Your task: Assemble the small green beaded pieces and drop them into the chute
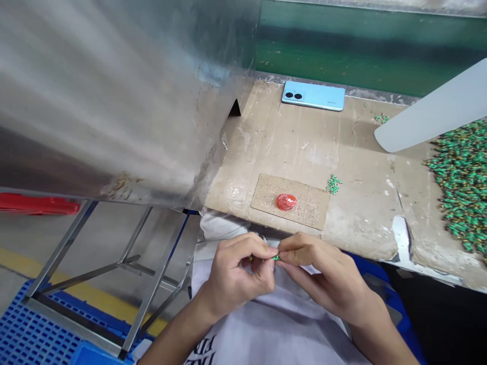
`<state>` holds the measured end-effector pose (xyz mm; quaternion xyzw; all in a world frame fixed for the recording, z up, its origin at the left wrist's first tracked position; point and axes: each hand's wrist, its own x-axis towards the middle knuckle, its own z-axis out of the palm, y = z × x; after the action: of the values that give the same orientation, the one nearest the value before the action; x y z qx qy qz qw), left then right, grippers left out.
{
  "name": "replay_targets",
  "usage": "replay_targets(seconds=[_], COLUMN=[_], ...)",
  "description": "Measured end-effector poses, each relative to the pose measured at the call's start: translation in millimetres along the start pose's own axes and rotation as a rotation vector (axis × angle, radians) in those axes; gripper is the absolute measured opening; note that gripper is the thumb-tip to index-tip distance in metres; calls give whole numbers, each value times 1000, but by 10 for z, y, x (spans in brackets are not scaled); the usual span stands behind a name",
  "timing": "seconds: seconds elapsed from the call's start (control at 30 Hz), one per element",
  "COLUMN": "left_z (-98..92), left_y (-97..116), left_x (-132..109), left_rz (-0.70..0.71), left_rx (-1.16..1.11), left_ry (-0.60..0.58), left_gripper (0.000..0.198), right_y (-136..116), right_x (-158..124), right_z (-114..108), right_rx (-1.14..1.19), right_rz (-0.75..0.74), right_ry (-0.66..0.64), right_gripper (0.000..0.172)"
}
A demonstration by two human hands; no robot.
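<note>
My left hand (238, 271) and my right hand (323, 274) meet over my lap, just below the worktable's front edge. Both are closed in a pinch on one small green part (276, 257) held between the fingertips. Something yellowish shows inside the left palm, too small to name. On the table ahead lies a small perforated cardboard pad (304, 210) with a red blob (286, 202) on it. A little cluster of green parts (334, 184) sits just past the pad.
A large heap of green parts (462, 182) covers the table's right side under a white curved sheet (437, 114). A light blue phone (314, 95) lies at the back. A big metal chute (114, 91) on a steel frame fills the left; blue crates (26, 334) below.
</note>
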<state>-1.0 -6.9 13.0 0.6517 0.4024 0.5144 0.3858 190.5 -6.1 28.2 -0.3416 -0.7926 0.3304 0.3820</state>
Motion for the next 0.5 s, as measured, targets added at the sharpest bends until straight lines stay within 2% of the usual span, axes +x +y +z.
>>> replay_targets(seconds=[0.23, 0.4, 0.5], left_z=[7, -24, -33], left_y=[-9, 4, 0], left_x=[27, 17, 23], left_rz=[-55, -136, -123], left_rx=[-1, -41, -41], left_ry=[19, -55, -62], left_gripper=[16, 10, 13], right_y=[29, 57, 60], right_x=[-35, -30, -29], right_z=[20, -7, -14], right_rx=[-46, 30, 19], right_rz=[-34, 20, 1], right_ry=[-20, 7, -3], right_gripper=[14, 14, 12])
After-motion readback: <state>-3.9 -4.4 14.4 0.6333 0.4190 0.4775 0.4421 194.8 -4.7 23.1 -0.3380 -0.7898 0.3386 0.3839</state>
